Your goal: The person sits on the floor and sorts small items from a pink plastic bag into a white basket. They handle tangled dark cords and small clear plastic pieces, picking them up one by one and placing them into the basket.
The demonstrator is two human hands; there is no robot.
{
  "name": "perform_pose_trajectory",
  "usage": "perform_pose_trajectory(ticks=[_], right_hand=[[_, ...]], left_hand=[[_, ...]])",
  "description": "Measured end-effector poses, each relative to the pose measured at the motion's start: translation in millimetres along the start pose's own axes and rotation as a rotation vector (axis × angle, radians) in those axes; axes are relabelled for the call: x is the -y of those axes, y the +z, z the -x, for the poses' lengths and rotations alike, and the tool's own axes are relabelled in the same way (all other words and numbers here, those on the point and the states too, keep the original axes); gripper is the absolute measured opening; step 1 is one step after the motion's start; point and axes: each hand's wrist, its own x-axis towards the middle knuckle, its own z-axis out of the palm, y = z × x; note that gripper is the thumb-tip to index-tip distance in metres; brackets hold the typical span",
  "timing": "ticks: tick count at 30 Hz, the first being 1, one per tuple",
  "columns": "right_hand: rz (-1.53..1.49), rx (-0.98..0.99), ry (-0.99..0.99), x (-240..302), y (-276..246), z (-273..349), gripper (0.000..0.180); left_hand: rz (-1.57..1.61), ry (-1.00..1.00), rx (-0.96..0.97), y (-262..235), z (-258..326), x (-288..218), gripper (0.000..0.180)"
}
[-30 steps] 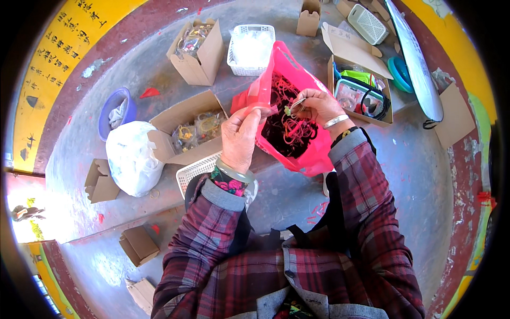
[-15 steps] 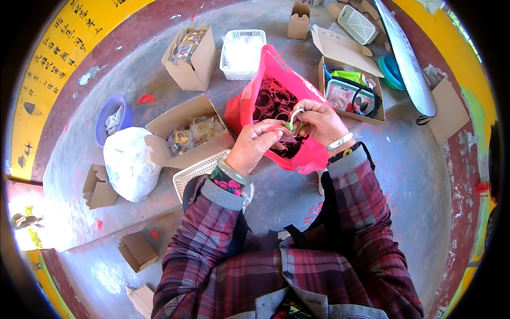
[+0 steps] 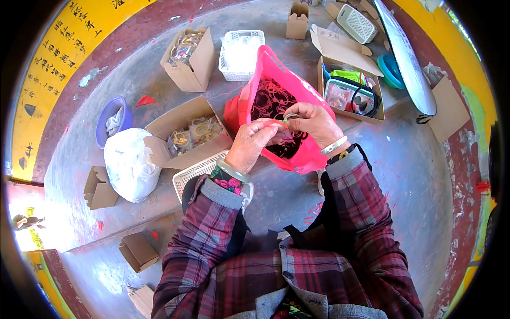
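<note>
An open pink plastic bag (image 3: 265,69) full of dark red string loops stands in front of me. My left hand (image 3: 254,143) and my right hand (image 3: 313,121) meet over its mouth. Together they pinch a small grey-green ring (image 3: 291,116) with red string on it. My right fingers wrap the ring from the right while my left fingertips hold the string at its left side. Both wrists wear pale bangles.
A white mesh basket (image 3: 196,173) lies under my left forearm. Left of it are an open cardboard box of bagged rings (image 3: 194,135), a white sack (image 3: 127,165) and a blue bowl (image 3: 109,119). More boxes and a white basket (image 3: 241,53) stand behind; a box with a clear case (image 3: 348,93) is at the right.
Both hands came out of the bag and joined above its mouth, now holding a ring with string. The view has shifted slightly, so the bag sits lower in frame.
</note>
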Motion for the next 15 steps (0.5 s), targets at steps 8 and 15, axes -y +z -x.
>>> perform_pose_trajectory(ticks=[8, 15], right_hand=[[0.209, -0.211, -0.161, -10, 5, -5, 0.013], [0.712, -0.271, -0.484, 35, 23, 22, 0.013]], left_hand=[[0.030, -0.029, -0.047, 4, -5, 7, 0.022], [-0.179, -0.082, -0.111, -4, -9, 16, 0.022]])
